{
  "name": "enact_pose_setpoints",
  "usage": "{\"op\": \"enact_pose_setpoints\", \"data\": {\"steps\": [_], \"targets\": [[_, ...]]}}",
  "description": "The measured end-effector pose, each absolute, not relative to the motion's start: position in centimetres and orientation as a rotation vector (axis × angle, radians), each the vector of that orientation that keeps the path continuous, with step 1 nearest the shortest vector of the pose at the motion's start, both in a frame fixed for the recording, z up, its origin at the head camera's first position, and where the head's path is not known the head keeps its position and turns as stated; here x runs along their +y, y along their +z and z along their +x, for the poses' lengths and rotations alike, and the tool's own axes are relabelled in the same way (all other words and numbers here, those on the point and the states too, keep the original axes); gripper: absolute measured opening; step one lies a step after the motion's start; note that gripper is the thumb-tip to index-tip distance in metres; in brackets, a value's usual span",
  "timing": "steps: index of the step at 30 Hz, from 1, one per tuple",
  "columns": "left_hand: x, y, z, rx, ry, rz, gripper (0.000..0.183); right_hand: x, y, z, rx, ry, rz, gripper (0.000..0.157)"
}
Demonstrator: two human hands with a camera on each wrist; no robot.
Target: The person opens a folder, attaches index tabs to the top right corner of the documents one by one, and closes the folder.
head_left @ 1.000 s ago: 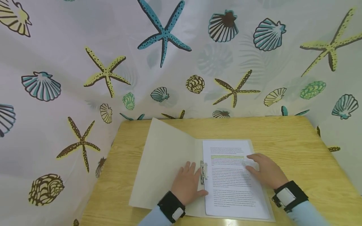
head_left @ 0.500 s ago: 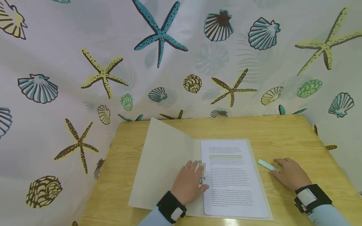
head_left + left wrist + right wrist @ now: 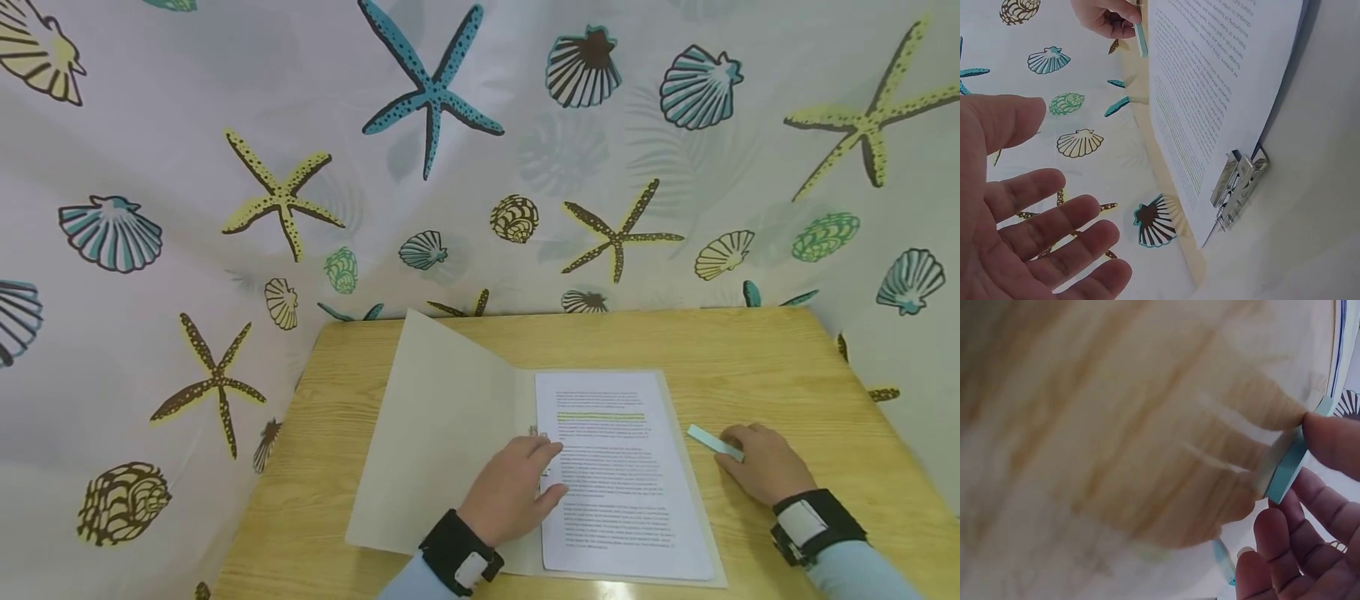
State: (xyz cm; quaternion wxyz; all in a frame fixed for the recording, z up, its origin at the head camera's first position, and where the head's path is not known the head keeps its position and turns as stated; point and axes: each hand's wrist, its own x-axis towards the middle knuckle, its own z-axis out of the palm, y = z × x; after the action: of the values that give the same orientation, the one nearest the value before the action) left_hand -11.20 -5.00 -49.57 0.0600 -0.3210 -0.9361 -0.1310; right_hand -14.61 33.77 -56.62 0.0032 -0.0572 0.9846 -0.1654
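A cream folder (image 3: 438,417) lies open on the table, its left cover tilted up. Printed sheets (image 3: 622,508) with a yellow highlighted line (image 3: 600,416) rest on its right side. My left hand (image 3: 510,492) is over the fold with relaxed fingers, largely covering the metal clip (image 3: 1238,184) in the head view. The left wrist view shows that palm holding nothing and the sheets' edge by the clip. Right of the folder, my right hand (image 3: 772,467) pinches a narrow light-blue block (image 3: 1288,465), like a sticky-note pad, between thumb and fingers, low over the table.
The wood-grain table (image 3: 360,367) extends around the folder on all sides. Behind and beside it hangs a white curtain (image 3: 465,192) printed with starfish and shells.
My right hand has left the sheets' right edge, moved right and taken hold of the light-blue block. My left hand has shifted slightly right over the clip.
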Motion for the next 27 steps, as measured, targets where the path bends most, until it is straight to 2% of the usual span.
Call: {"op": "enact_pose_setpoints", "data": {"steps": [17,27], "targets": [[-5.2,-50.8,-10.5,-2.789,-0.482,-0.990,0.050,32.0,-56.1,-14.7,3.130,-0.501,-0.200,0.029],[-5.2,-50.5,-10.3,-2.830,-0.603,-0.886,0.054,25.7,-51.2,-13.5,3.192,-0.639,-0.514,0.029]]}}
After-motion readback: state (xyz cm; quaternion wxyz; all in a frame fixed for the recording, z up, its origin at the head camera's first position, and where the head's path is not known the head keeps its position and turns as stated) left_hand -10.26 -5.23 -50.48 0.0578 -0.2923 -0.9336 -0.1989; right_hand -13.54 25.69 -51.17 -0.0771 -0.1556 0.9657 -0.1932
